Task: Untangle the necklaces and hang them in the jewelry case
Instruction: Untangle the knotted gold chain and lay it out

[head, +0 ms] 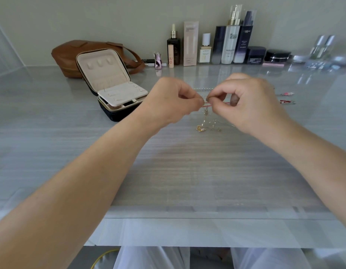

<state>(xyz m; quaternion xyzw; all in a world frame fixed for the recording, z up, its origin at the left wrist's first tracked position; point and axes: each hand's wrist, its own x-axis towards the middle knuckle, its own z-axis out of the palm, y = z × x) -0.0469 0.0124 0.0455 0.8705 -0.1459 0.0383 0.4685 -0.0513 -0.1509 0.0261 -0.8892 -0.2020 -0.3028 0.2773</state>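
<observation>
My left hand [174,101] and my right hand [249,101] meet above the middle of the table, both pinching a thin red cord necklace [207,103] between thumb and forefinger. A tangle of fine gold chains with a small gold pendant [204,126] hangs from the pinch and trails onto the table just below. A silver chain [203,89] lies behind my hands. The jewelry case [110,82], dark outside and cream inside, stands open to the left with its lid upright; nothing hangs on its hooks.
A brown leather bag [71,55] sits behind the case. Several cosmetic bottles and jars [226,45] line the back wall. Two small red and pink pendants [287,98] lie right of my right hand. The table's front edge [187,218] is near me.
</observation>
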